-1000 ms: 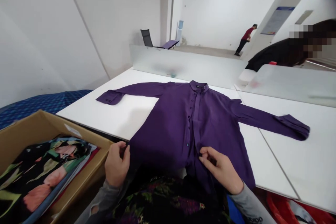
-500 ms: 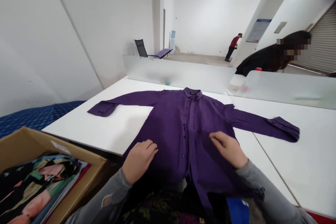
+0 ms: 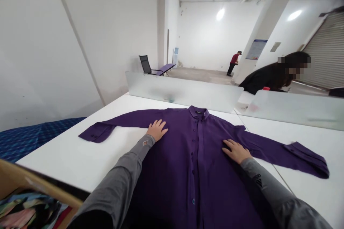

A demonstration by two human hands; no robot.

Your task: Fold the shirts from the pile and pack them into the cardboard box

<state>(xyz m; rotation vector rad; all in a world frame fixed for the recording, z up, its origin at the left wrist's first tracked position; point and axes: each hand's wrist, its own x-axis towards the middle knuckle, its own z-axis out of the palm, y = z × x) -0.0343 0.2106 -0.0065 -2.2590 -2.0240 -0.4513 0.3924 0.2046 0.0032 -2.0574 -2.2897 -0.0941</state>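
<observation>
A smooth white rectangular table (image 3: 67, 154) carries a purple long-sleeved button-up fabric shirt (image 3: 209, 171), spread flat and face up. Its collar points to 12 o'clock, its sleeves toward 9 and 3 o'clock.

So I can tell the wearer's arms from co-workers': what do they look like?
Grey long sleeves on both. The left sleeve has a small hole near the cuff; the right sleeve bears a small dark print. Left hand and right hand are ungloved.

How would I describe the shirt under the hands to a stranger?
On the white table before the frosted divider lies a purple shirt, buttoned, sleeves spread wide. The left hand and the right hand rest flat on it; it is the only garment there.
</observation>
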